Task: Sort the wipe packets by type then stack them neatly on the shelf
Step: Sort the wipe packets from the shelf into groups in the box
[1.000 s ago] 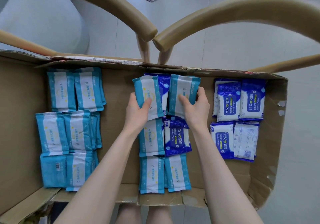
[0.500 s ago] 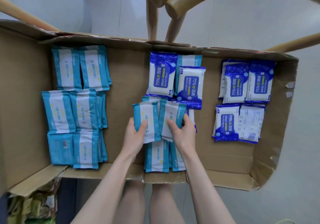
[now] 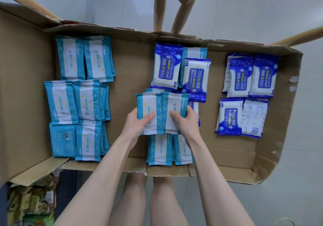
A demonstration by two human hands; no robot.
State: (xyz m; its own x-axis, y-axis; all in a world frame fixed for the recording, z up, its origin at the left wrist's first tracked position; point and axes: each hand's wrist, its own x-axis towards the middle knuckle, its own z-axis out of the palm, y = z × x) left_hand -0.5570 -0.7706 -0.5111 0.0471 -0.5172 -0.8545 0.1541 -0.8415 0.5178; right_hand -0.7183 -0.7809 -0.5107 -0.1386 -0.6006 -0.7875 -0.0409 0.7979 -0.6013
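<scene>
Teal pkt (image 3: pixel 148 110) clamped in L hand (image 3: pixel 134 123), 2nd teal pkt (image 3: pixel 174 105) gripped in R hand (image 3: pixel 187 121), edges touching, over cardboard box (image 3: pixel 132 65).

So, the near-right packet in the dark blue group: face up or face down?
Face down. That packet shows fine print and a barcode, while its neighbour shows the 75% label.

Bare arms, bare legs
Both forearms are uncovered right down to the left hand (image 3: pixel 135 124) and right hand (image 3: pixel 188 123); two bare thighs show at the lower edge.
</scene>
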